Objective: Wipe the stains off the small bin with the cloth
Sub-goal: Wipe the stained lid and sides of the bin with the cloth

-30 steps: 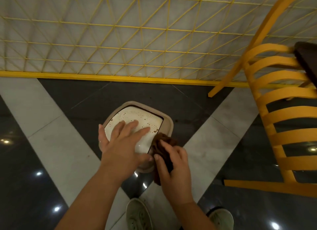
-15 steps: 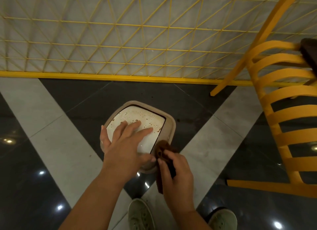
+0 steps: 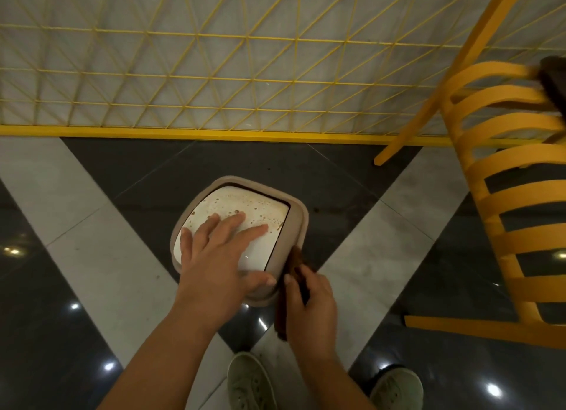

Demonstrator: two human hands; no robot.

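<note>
The small bin (image 3: pixel 295 222) stands on the floor below me, beige with a white lid speckled with brown stains on its far part. My left hand (image 3: pixel 220 256) lies flat on the lid, fingers spread and thumb along the near rim. My right hand (image 3: pixel 309 308) grips a dark brown cloth (image 3: pixel 295 264) and presses it against the bin's near right side, below the rim. Most of the cloth is hidden behind that hand.
A yellow slatted chair (image 3: pixel 508 195) stands close on the right. A yellow wire-mesh fence (image 3: pixel 196 72) with a yellow base bar runs across behind the bin. My two shoes (image 3: pixel 251 382) are on the glossy grey and white floor just below the bin.
My right hand has slid the cloth from the top of the rim down along the bin's right side. My left hand has stayed on the lid.
</note>
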